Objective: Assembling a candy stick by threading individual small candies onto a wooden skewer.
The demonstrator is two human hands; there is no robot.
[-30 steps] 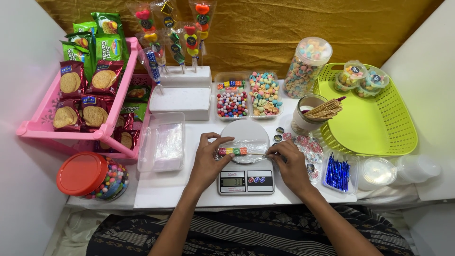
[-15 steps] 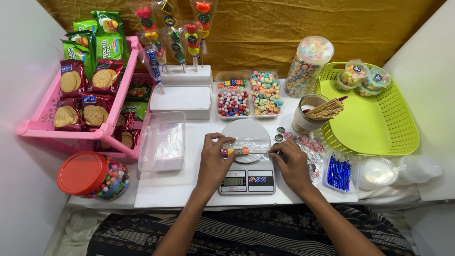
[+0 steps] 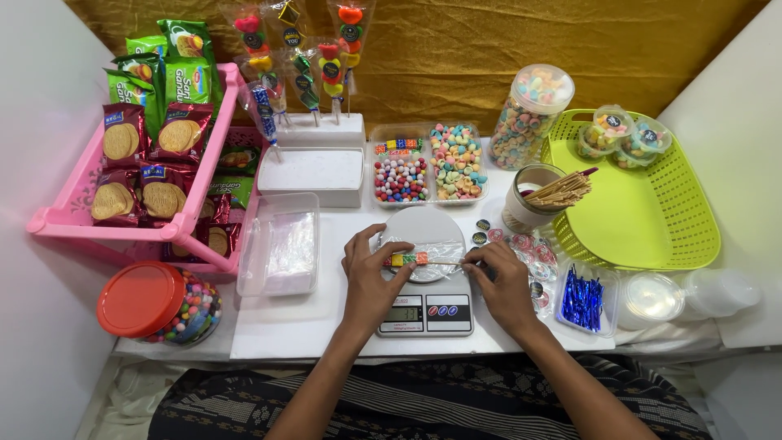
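Observation:
A thin stick threaded with several coloured candy cubes (image 3: 409,259) lies inside a clear plastic wrapper (image 3: 432,246) on the round plate of a white kitchen scale (image 3: 424,314). My left hand (image 3: 368,275) pinches the candy end of the skewer through the wrapper. At the other end, my right hand (image 3: 503,281) grips the stick and the wrapper's open edge. Both hands rest over the scale, palms down.
Behind the scale stand two trays of candies (image 3: 428,165), a white foam block (image 3: 314,167) holding wrapped candy skewers, a candy jar (image 3: 529,106) and a cup of sticks (image 3: 538,194). A pink snack rack (image 3: 134,175) and a red-lidded jar (image 3: 155,303) sit left; a green basket (image 3: 643,204) and blue twist ties (image 3: 582,295) sit right.
The hands have stayed on the scale; the left fingers have shifted slightly along the wrapped skewer, which sits a little lower on the plate.

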